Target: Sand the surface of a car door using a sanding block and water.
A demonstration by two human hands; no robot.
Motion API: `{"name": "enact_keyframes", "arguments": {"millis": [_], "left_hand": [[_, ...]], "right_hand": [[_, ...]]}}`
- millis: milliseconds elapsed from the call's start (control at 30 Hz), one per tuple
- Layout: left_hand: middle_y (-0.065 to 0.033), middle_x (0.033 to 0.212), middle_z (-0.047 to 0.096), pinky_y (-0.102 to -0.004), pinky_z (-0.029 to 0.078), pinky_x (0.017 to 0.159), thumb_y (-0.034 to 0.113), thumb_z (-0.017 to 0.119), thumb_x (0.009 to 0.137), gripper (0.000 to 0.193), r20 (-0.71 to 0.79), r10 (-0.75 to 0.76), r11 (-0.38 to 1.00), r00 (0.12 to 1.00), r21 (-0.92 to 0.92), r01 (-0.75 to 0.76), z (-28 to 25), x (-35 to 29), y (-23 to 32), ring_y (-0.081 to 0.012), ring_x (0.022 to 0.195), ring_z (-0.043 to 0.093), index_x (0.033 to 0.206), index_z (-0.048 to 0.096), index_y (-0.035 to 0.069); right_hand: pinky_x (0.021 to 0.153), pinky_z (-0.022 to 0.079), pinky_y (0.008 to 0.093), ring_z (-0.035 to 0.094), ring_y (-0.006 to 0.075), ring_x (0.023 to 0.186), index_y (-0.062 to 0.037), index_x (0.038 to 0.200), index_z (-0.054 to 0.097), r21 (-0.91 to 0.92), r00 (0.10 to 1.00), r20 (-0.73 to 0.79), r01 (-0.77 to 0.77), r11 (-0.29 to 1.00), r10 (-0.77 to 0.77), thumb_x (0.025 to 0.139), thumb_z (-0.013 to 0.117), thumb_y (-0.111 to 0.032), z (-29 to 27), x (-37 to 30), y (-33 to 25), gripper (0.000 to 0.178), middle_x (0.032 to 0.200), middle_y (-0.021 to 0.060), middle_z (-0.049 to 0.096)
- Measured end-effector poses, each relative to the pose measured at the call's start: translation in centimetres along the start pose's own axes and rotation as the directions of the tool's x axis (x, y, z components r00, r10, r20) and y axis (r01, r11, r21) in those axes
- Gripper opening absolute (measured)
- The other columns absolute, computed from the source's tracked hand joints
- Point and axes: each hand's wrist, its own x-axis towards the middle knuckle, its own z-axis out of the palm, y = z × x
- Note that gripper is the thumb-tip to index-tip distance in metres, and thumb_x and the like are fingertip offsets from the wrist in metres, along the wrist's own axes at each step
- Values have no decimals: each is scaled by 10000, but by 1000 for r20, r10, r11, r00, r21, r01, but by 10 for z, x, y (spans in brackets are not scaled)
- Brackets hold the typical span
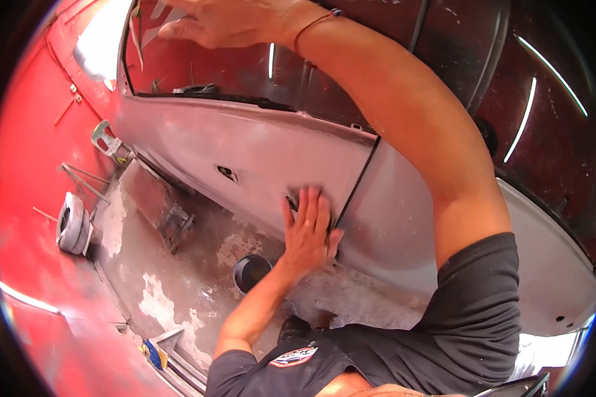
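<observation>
My left hand (pixel 308 228) lies against the grey, matt side panel (pixel 271 149) of a car, fingers stretched out and slightly blurred. A dark patch (pixel 291 202) shows beside its fingers; whether it is a hole or something under the hand, I cannot tell. Further left in the panel is a small opening (pixel 226 173) with dark edges. My right arm reaches up across the car's dark, shiny windows (pixel 212 69). At the top edge, my right hand (pixel 238 23) is spread with its thumb apart, and its fingertips are partly cut off. Nothing shows in it.
A round black bucket (pixel 251 272) stands on the patchy concrete floor (pixel 155 298) below the car. Left of it are a worn panel-like piece (pixel 152 192), stacked tyres (pixel 73 225) and a pale chair (pixel 106 139). A red wall (pixel 30 159) rises beyond.
</observation>
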Motion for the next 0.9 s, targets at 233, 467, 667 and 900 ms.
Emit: {"name": "enact_keyframes", "arguments": {"millis": [233, 467, 667, 900], "left_hand": [[-224, 1623, 252, -622, 107, 1191, 368, 560, 961, 760, -8, 30, 996, 1000, -86, -31, -17, 75, 32, -391, 1514, 224, 1553, 272, -12], [-144, 1622, 301, -549, 129, 1227, 293, 558, 978, 668, 344, -178, 939, 922, -219, 263, -70, -46, 18, -278, 1509, 272, 1553, 322, 48], [-182, 1305, 647, -354, 433, 1075, 299, 418, 1078, 468, 352, -875, 87, 334, -565, 821, -113, -252, -81, -240, 1223, 606, 1328, 579, -63], [-29, 1056, 700, -288, 507, 874, 257, 620, 1013, 282, 673, -712, -440, 199, -650, 620, -214, -326, -230, -121, 949, 643, 1157, 672, 20]], "right_hand": [[750, 542, 495, 714, 368, 829, -100, 1314, 568, -32, 995, -88, 36, 999, -38, 993, 459, -440, -10, -3, 3, 480, 862, 193, 723], [735, 556, 452, 709, 355, 826, -47, 1371, 526, -110, 892, -402, 175, 978, -205, 958, 583, -375, 8, -1, -6, 531, 850, 190, 716], [746, 528, 381, 656, 272, 816, -75, 1287, 600, -31, 863, -499, -107, 994, 78, 931, 653, -280, 22, 4, -52, 414, 921, 149, 658], [765, 552, 391, 659, 297, 842, -1, 1234, 617, 559, 888, 227, -454, 693, 400, 883, 750, -288, 184, -117, -322, 471, 969, 166, 678]]}}
